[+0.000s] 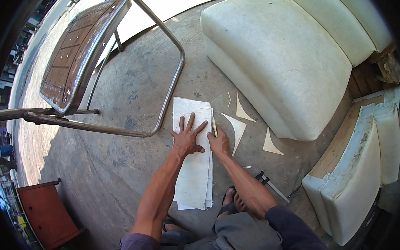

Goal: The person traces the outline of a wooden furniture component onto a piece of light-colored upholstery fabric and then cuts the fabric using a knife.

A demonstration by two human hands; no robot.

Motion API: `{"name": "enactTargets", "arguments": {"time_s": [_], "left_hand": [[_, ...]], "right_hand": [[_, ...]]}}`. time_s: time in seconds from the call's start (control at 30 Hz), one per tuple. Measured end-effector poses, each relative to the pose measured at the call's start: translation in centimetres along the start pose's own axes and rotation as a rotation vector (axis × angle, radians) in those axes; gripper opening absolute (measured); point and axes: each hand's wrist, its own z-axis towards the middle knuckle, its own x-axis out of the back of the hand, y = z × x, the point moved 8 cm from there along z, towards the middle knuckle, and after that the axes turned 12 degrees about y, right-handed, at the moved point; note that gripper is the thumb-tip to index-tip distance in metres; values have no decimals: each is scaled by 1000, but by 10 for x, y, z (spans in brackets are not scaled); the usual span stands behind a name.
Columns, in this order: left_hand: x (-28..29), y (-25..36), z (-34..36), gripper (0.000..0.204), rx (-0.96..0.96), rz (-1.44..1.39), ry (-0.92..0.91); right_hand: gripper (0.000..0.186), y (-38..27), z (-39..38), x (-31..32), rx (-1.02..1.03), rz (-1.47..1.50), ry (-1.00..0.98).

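On the floor (125, 163), I judge the white sheets (193, 177) light and limp, best pinned flat under my spread left hand (186, 138), while my right hand (219, 145) grips a slim tool (214, 125) at their one-o'clock edge.

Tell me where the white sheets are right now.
In the head view, the white sheets lie on the floor near centre, under the spread left hand; the right hand is at their right edge, curved scraps farther right.

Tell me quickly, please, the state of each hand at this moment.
Left hand: open, spread on the white sheets.
Right hand: closed on a slim object, exact kind unclear, at the sheets' right edge.
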Motion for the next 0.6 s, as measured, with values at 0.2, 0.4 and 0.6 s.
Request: {"name": "enactTargets", "arguments": {"time_s": [0.2, 0.4, 0.6], "left_hand": [[-6, -17, -3, 128, 96, -83, 75], [0, -15, 7, 133, 129, -184, 79], [9, -27, 9, 126, 234, -328, 186]], "right_hand": [[56, -4, -14, -4, -218, 209, -56], [49, 5, -1, -15, -162, 308, -3], [45, 20, 4, -30, -42, 267, 28]]}}
